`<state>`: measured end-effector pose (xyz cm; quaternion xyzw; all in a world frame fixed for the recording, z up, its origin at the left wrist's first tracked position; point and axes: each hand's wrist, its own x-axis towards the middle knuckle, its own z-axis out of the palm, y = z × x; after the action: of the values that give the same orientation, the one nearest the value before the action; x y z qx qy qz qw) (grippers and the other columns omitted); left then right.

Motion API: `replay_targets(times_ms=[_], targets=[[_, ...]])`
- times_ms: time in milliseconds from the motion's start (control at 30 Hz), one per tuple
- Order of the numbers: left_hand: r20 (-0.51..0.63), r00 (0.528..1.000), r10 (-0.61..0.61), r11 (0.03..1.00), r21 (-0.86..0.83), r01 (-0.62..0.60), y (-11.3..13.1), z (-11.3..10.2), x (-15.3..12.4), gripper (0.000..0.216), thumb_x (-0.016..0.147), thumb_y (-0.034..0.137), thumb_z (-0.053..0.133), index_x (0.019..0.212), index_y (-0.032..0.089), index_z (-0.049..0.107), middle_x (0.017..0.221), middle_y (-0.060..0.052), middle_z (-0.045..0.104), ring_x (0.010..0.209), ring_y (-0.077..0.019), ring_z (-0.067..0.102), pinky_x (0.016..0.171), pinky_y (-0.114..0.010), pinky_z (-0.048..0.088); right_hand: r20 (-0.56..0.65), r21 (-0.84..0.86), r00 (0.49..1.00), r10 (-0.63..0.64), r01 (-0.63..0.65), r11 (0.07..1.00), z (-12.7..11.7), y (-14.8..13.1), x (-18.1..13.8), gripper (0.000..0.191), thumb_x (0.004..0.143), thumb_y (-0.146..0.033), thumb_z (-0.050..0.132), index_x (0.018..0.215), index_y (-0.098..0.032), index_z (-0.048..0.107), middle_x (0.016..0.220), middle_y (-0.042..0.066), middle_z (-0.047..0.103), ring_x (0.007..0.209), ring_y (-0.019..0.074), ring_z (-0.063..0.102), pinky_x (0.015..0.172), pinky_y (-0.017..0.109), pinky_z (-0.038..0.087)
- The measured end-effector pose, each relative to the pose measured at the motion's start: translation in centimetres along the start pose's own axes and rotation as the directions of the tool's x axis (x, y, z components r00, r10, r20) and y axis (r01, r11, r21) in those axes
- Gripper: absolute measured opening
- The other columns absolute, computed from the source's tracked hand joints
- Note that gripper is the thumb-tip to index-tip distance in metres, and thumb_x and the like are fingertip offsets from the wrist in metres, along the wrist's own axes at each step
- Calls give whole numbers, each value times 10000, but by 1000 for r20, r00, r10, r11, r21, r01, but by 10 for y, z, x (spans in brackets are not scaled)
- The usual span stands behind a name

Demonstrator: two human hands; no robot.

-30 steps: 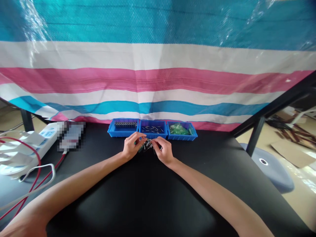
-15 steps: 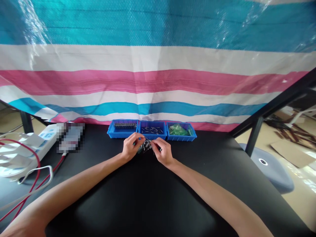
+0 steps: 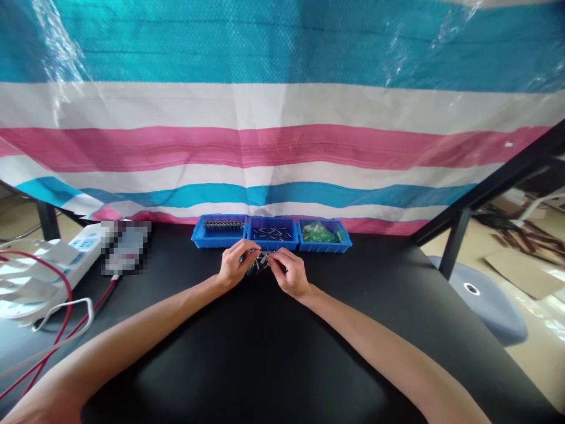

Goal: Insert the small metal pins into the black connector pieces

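My left hand (image 3: 237,265) is closed in a pinch in front of the blue trays. Small teal and blue glints show at its fingers, but the piece there is too small to name. Facing it, my right hand (image 3: 291,273) is pinched too, its fingertips almost meeting the left ones. What it grips is hidden. Under and between the fingertips lies a small heap of metallic and dark parts (image 3: 262,262), partly covered by the hands. Just behind stands the middle blue tray (image 3: 273,242), holding thin metal pins.
The left blue tray (image 3: 218,240) holds a row of small silvery parts; the right blue tray (image 3: 324,247) holds green translucent pieces (image 3: 322,232). A white power strip (image 3: 83,241) with red and white cables lies left on the black table (image 3: 265,353). A striped sheet (image 3: 282,147) hangs behind.
The fingertips have shifted slightly at the heap, and a blue glint now shows at my left fingers. My right fingers have moved slightly left. The trays stay put.
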<state>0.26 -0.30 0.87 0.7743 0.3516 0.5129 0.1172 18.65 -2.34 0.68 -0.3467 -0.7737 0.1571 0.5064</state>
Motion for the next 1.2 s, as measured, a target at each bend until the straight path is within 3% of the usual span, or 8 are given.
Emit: replay_targets(times_ms=[233,400,533,767,1200], targets=[[-32,999,-12,1000,14,12,0,1,1,81,875,224,597,906,160,635,814,-32,642,629,-91,545,620,-204,453,-74,42,995,65,-62,997,-4,-2,0,122,905,-188,513,900,-182,635,780,43,591,655,142,556,610,266,473],[-39,999,36,999,-5,-36,-2,2,1,50,866,193,607,879,154,637,814,-41,644,680,-104,572,635,-207,463,-21,60,998,61,-60,996,-3,-2,2,148,909,-208,522,994,-178,639,826,46,615,646,129,556,614,254,477],[-29,997,75,997,-18,-76,-3,2,1,49,864,189,609,883,156,640,822,-48,649,723,-115,594,643,-208,474,15,26,997,77,-78,997,-1,0,3,139,921,-234,507,924,-179,635,779,38,611,645,132,556,612,249,469],[-28,1000,-1,1000,13,1,2,1,1,90,889,217,569,876,152,630,812,-48,644,668,-106,574,634,-213,471,-33,33,993,115,-114,993,-3,-1,3,131,915,-222,498,894,-187,622,771,31,628,632,133,562,614,256,461],[4,997,76,997,11,-76,-1,2,1,73,886,195,574,904,161,636,824,-45,672,746,-126,632,698,-222,502,-28,9,992,120,-120,993,-2,0,3,164,925,-238,485,958,-194,639,770,32,629,639,140,570,630,261,473]])
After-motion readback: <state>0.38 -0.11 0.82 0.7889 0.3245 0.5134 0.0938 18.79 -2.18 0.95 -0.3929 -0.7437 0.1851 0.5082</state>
